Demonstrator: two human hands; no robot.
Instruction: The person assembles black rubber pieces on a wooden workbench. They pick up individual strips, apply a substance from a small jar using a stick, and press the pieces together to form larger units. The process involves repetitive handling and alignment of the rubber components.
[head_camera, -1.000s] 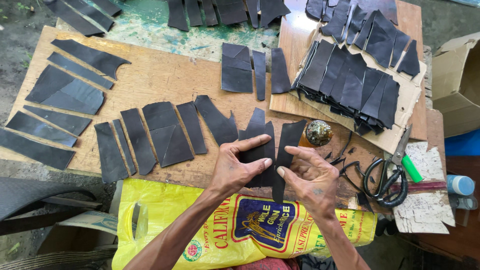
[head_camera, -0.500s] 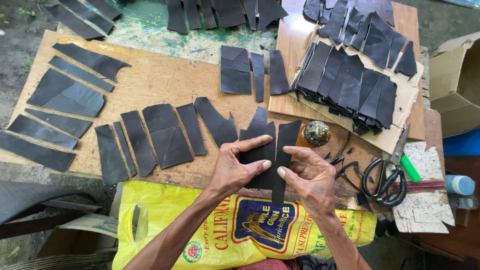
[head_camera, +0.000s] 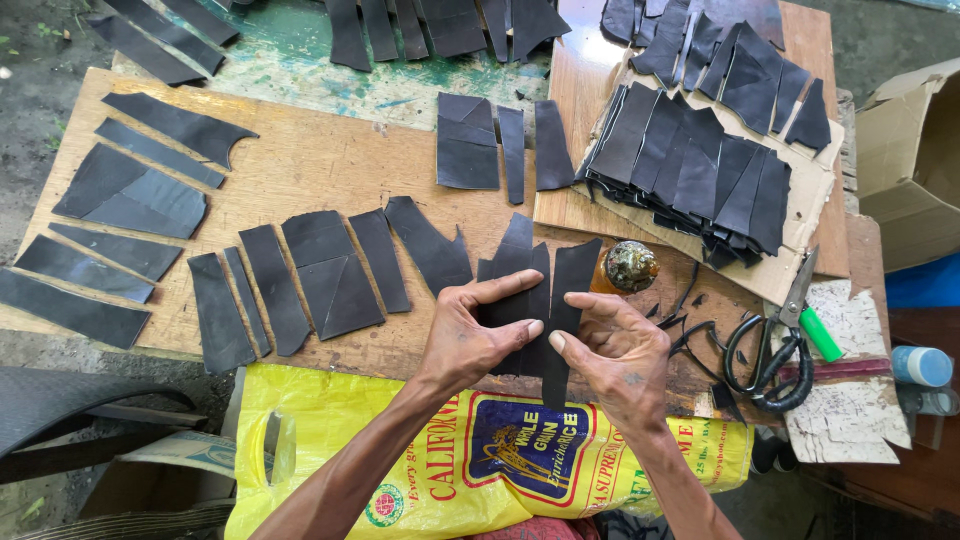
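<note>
Dark rubber pieces (head_camera: 535, 290): overlapped flat at near edge of wooden surface (head_camera: 320, 165), pressed between both hands.
Left hand (head_camera: 470, 335): fingers closed on pieces, thumb and forefinger pinching left edge.
Right hand (head_camera: 620, 350): fingers gripping right strip, thumb on top.
Round knob (head_camera: 628, 265): just beside right hand.
Scissors (head_camera: 775, 345): right, black handles.
Cut rows (head_camera: 300, 275): left, laid flat.
Stack (head_camera: 700, 165): far right, on cardboard.
Yellow sack (head_camera: 470, 460): beneath wrists.

Black rubber pieces (head_camera: 330, 275), tan wooden board (head_camera: 300, 165), yellow sack (head_camera: 420, 470) with blue and red print, black scissors (head_camera: 770, 350), green marker (head_camera: 820, 335), brown cardboard box (head_camera: 905, 165), teal-stained tabletop (head_camera: 300, 60)
</note>
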